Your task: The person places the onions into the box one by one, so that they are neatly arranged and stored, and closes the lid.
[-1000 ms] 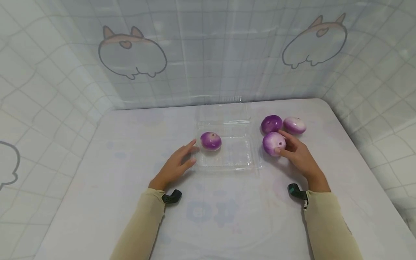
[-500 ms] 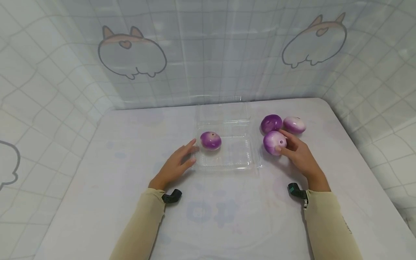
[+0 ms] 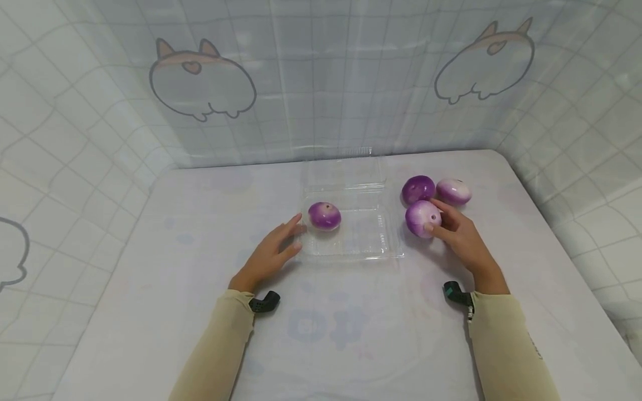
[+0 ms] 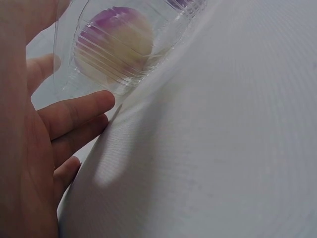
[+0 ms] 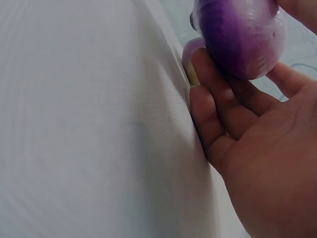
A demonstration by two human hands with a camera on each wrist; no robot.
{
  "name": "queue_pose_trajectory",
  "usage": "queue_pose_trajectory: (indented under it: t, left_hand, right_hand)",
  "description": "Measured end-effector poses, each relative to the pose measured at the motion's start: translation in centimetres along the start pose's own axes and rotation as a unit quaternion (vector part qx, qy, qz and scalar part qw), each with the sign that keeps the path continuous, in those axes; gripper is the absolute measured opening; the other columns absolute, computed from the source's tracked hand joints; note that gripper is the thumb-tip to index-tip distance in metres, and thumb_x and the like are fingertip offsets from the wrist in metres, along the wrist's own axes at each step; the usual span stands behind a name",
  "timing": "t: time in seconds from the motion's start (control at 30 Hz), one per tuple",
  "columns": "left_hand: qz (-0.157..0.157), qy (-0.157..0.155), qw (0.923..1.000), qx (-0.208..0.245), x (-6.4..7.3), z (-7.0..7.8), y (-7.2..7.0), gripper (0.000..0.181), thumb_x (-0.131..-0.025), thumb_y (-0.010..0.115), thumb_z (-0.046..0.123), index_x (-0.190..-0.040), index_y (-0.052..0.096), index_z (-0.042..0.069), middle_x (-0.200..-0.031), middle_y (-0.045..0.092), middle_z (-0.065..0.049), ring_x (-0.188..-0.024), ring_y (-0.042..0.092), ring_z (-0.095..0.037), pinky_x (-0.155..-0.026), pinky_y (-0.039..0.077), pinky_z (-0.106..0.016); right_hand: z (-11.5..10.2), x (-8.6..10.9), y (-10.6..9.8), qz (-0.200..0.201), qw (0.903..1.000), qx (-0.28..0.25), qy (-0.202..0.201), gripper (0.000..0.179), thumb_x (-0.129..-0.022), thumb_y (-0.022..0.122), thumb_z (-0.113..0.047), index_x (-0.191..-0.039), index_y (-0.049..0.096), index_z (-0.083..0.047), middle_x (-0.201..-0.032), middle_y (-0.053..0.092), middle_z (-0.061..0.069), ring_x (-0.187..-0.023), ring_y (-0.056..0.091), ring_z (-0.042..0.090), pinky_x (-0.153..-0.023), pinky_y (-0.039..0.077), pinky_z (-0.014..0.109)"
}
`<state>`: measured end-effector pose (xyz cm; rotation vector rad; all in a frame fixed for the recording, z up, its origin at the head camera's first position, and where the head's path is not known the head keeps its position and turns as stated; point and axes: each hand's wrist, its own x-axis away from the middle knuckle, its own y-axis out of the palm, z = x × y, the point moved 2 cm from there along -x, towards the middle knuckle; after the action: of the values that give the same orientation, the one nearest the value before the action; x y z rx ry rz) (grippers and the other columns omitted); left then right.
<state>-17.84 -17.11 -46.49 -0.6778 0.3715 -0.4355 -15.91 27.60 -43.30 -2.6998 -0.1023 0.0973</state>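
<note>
My right hand (image 3: 458, 239) holds a purple-and-white onion (image 3: 422, 219) between thumb and fingers, to the right of the clear plastic container (image 3: 351, 255). In the right wrist view the fingers curl beneath that onion (image 5: 242, 37), which appears lifted off the table. The container lies with its lid folded back, and one purple onion (image 3: 324, 216) sits in its left part. At the container's left edge is my left hand (image 3: 271, 250), thumb and fingers spread and touching or nearly touching the rim. The left wrist view shows this onion (image 4: 116, 42) through the ribbed plastic wall.
Behind the held onion, a dark purple onion (image 3: 418, 190) and a paler onion (image 3: 453, 191) lie side by side on the white-covered table (image 3: 200, 223). A grid-patterned curtain (image 3: 311, 83) stands along the back and both sides.
The onion in my right hand has turned slightly and risen a little. My left hand and the container have hardly moved; the whole view shifts a touch.
</note>
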Motion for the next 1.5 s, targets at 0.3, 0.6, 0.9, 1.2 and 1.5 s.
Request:
queue_pose_trajectory:
  t: [0.3, 0.6, 0.9, 1.2, 1.5]
  left_hand:
    - [-0.001, 0.001, 1.0000, 0.004, 0.1, 0.1, 0.0, 0.068, -0.102, 0.055, 0.041, -0.161, 0.024, 0.029, -0.144, 0.056, 0.002, -0.142, 0.038, -0.022, -0.118, 0.023, -0.051]
    - [0.001, 0.004, 1.0000, 0.003, 0.0, 0.2, -0.1, 0.068, -0.102, 0.055, 0.041, -0.161, 0.025, 0.025, -0.144, 0.056, 0.003, -0.142, 0.038, -0.022, -0.117, 0.023, -0.051]
    - [0.001, 0.007, 1.0000, 0.005, -0.1, -0.1, 0.1, 0.068, -0.103, 0.054, 0.042, -0.161, 0.025, 0.024, -0.143, 0.057, 0.002, -0.142, 0.038, -0.022, -0.117, 0.023, -0.052]
    - [-0.001, 0.011, 0.9999, 0.006, 0.0, -0.1, 0.2, 0.067, -0.103, 0.054, 0.042, -0.161, 0.023, 0.028, -0.143, 0.057, 0.000, -0.139, 0.041, -0.023, -0.117, 0.025, -0.052]
    - [0.000, 0.007, 1.0000, -0.004, 0.1, 0.4, -0.1, 0.066, -0.103, 0.053, 0.041, -0.161, 0.026, 0.023, -0.143, 0.057, 0.000, -0.138, 0.042, -0.022, -0.116, 0.026, -0.051]
  right_hand:
    - [-0.1, 0.1, 0.2, -0.005, 1.0000, -0.001, 0.008, 0.065, -0.097, 0.069, -0.030, -0.155, 0.041, -0.016, -0.149, 0.047, 0.014, -0.128, 0.049, 0.028, -0.100, 0.038, 0.021]
    - [-0.6, 0.0, 0.1, 0.004, 0.9999, -0.012, 0.002, 0.064, -0.097, 0.069, -0.027, -0.154, 0.042, -0.015, -0.148, 0.048, 0.014, -0.123, 0.051, 0.019, -0.099, 0.038, 0.017]
    - [-0.7, 0.3, 0.1, 0.008, 0.9991, -0.042, -0.001, 0.064, -0.097, 0.068, -0.022, -0.154, 0.041, -0.014, -0.143, 0.050, 0.015, -0.117, 0.052, 0.013, -0.096, 0.039, 0.013]
    - [-0.8, 0.3, 0.4, 0.030, 0.9961, -0.081, -0.017, 0.062, -0.096, 0.069, -0.015, -0.152, 0.044, -0.010, -0.146, 0.048, 0.021, -0.119, 0.052, 0.009, -0.097, 0.039, 0.012]
    - [-1.0, 0.3, 0.8, 0.009, 0.9805, -0.195, -0.025, 0.053, -0.099, 0.062, -0.009, -0.150, 0.047, -0.011, -0.148, 0.045, 0.013, -0.125, 0.048, 0.013, -0.095, 0.047, 0.017]
